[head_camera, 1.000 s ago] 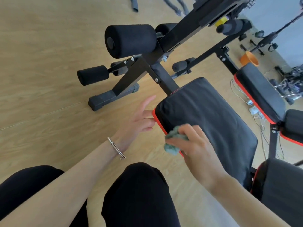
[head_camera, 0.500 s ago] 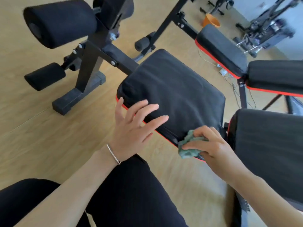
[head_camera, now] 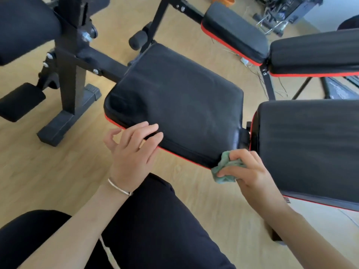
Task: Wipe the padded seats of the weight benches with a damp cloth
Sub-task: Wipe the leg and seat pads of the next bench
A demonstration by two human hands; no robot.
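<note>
Green cloth [head_camera: 225,171], bunched, pinched in the curled fingers of the right hand [head_camera: 252,171] and pressed to the near right corner of the black seat pad [head_camera: 184,101], at its red piping. Left hand [head_camera: 132,150], fingers relaxed, rests on the pad's near edge, holding nothing. Back pad [head_camera: 310,144] lies just beside; a second bench [head_camera: 235,30] stands beyond. Risk: so small a wad covers little, so strokes may skip the centre, or slip off the edge.
</note>
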